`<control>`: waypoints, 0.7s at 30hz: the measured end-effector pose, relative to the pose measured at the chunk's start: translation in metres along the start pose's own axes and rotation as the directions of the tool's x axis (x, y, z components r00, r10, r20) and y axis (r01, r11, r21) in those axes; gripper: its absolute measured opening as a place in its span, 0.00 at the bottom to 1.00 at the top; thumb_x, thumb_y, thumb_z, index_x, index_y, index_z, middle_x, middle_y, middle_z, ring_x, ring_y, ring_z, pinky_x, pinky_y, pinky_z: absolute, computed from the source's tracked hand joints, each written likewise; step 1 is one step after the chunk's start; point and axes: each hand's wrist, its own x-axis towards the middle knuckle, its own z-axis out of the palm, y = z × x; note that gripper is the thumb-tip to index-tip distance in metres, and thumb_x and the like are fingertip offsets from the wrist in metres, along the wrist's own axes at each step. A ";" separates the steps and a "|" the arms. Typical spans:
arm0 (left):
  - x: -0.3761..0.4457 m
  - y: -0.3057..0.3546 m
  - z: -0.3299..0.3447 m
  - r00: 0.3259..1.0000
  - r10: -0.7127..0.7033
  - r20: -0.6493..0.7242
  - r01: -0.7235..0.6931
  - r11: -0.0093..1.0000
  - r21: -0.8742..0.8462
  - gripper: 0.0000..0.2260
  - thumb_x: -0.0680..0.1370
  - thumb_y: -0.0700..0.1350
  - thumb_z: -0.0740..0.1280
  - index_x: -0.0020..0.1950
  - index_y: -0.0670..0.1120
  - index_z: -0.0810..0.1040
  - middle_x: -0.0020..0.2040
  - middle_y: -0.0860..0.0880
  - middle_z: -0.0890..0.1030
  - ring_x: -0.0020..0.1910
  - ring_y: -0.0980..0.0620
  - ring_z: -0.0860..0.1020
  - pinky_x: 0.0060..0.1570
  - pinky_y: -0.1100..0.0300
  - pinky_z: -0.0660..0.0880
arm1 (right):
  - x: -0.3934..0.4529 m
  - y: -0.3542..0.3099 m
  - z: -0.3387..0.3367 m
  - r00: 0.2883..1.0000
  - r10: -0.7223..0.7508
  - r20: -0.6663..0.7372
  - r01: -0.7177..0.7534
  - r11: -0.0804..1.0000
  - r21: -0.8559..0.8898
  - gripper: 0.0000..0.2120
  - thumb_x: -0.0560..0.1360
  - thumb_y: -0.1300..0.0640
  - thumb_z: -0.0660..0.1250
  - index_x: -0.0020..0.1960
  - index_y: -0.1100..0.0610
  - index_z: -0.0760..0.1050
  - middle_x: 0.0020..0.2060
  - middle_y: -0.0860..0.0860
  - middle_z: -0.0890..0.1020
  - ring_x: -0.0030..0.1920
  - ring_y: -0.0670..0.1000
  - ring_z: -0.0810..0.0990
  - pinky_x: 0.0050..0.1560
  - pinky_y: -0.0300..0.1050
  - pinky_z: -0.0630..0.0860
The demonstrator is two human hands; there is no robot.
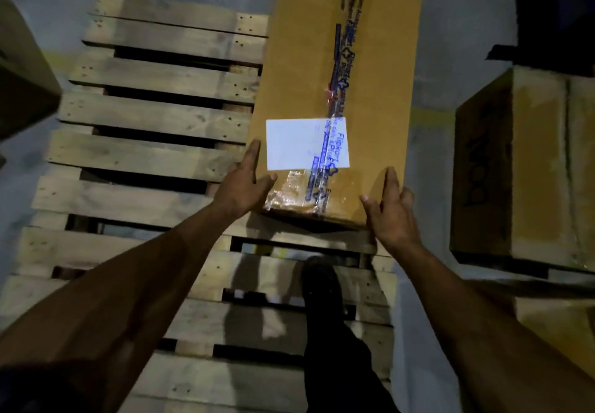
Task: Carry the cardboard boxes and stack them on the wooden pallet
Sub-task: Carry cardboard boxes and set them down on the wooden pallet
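Both hands on the near end of a taped cardboard box lying on the pallet.

The long cardboard box (335,97) lies along the right side of the wooden pallet (145,155), reaching the upper middle of the frame. The left hand (246,184) rests straight-fingered against its near left corner; the right hand (391,211) touches the near right corner, fingers relaxed and apart. A second box (521,168) sits at right, another box (22,71) at upper left. A dark shoe (322,284) stands on the slats.
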 end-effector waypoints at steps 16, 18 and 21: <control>-0.066 -0.020 0.029 0.999 0.039 -0.029 -0.041 0.998 -0.045 0.43 0.77 0.44 0.73 0.82 0.53 0.49 0.75 0.45 0.70 0.68 0.41 0.75 0.67 0.47 0.72 | -0.042 0.041 0.012 0.996 -0.027 -0.083 0.034 0.996 0.083 0.39 0.79 0.63 0.68 0.82 0.48 0.51 0.70 0.59 0.66 0.66 0.61 0.71 0.66 0.51 0.68; -0.069 -0.019 0.032 0.998 0.045 -0.054 -0.046 0.999 -0.017 0.42 0.77 0.44 0.73 0.82 0.53 0.49 0.75 0.45 0.71 0.65 0.40 0.76 0.65 0.46 0.73 | -0.045 0.043 0.011 0.996 -0.057 -0.074 0.061 0.997 0.052 0.37 0.80 0.62 0.67 0.81 0.48 0.51 0.70 0.61 0.65 0.66 0.62 0.71 0.65 0.51 0.68; -0.068 -0.017 0.032 0.996 0.040 -0.077 -0.038 0.999 0.036 0.42 0.77 0.44 0.73 0.82 0.53 0.50 0.72 0.43 0.75 0.62 0.40 0.78 0.63 0.48 0.74 | -0.043 0.041 0.012 0.996 -0.025 -0.082 0.027 0.999 0.024 0.37 0.81 0.63 0.65 0.81 0.46 0.50 0.72 0.60 0.64 0.66 0.61 0.71 0.63 0.49 0.68</control>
